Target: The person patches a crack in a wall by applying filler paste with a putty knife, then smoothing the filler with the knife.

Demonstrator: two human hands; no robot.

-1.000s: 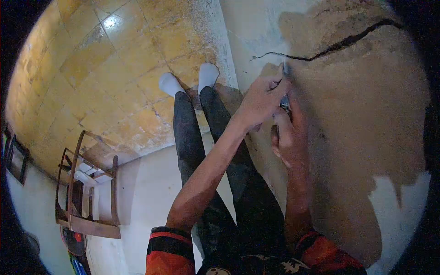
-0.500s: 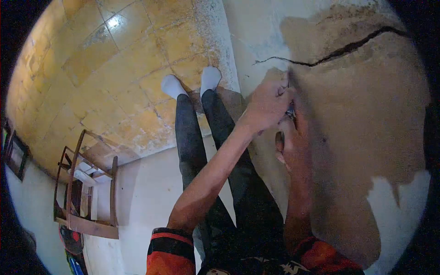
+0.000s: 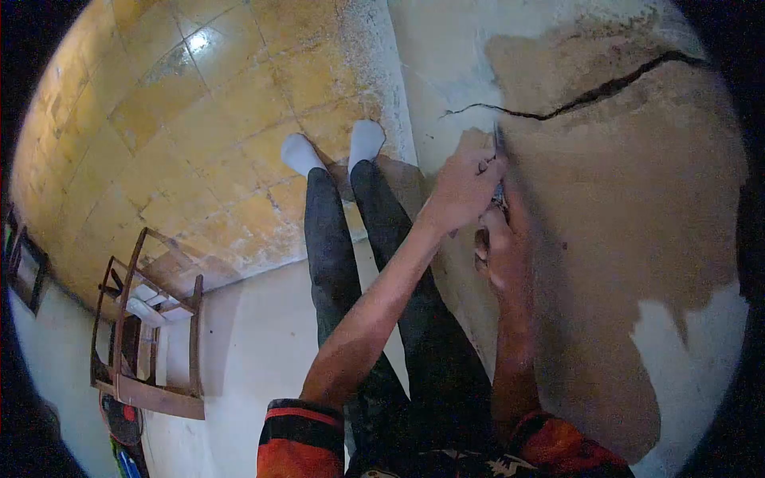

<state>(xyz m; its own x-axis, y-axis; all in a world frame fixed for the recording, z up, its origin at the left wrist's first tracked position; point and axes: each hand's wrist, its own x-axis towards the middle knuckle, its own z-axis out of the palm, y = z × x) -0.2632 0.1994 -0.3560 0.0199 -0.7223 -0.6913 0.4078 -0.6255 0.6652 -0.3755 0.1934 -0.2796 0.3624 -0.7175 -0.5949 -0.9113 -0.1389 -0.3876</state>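
Note:
Both my hands are closed one ahead of the other on a thin metal-bladed tool (image 3: 500,193), held close to the wall. Its narrow blade sticks out past my left hand (image 3: 466,187) and is seen nearly edge-on, so its exact kind cannot be told. My right hand (image 3: 504,248) wraps the tool nearer to me, fingers curled. Behind them the wall (image 3: 606,215) carries a wide brown patch. A dark, jagged crack (image 3: 594,94) runs across that patch, just beyond the blade's tip.
Worn yellow floor tiles (image 3: 207,135) lie under my socked feet (image 3: 366,139). On the left a wooden rack (image 3: 159,394) holds pale items, with a red and black racket-like object (image 3: 121,418) beside it. Bare pale wall (image 3: 693,334) borders the brown patch.
Both hands have shifted slightly left and toward me along the wall with the tool. More of the blade shows beyond my left hand.

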